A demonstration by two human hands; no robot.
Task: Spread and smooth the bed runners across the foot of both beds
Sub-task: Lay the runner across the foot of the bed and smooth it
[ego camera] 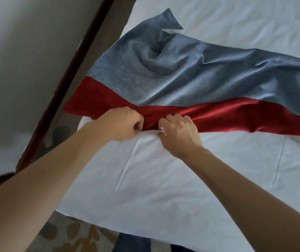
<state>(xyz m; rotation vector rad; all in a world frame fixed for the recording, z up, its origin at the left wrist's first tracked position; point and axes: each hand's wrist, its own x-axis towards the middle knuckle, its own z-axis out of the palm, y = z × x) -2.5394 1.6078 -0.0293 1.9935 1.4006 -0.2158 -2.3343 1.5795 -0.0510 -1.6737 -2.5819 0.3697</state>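
- Fingers (pixel 139 122) of the left hand (pixel 121 124) are curled tight, clamped on the near red edge of the bed runner (pixel 163 77), knuckles up and thumb tucked under.
- Right hand (pixel 180 133) sits just beside it, fingers bent and pinching the same red edge; the two hands are close together, almost meeting over one bunched spot of cloth.
- That runner is grey-blue across its far part with a red band (pixel 218 113) along the near side, and it lies across the white sheet (pixel 145 179) of the bed, running from the left edge off toward the right.
- It is far from flat: a deep swirl of folds sits in the grey part, a far corner is flipped up, and the red band is gathered into creases where the hands grip it.
- On the left, the red end hangs a little over the side of the mattress.
- Both bare forearms reach in from the bottom of the view, left one from the lower left corner, right one from the lower right.
- Sheet in front of the hands shows soft wrinkles fanning toward the grip.
- Beside the bed on the left, a dark wooden frame strip (pixel 62 88) runs diagonally against a pale wall (pixel 27 42).
- Down at the bottom, patterned carpet (pixel 76 237) shows below the edge of the sheet.
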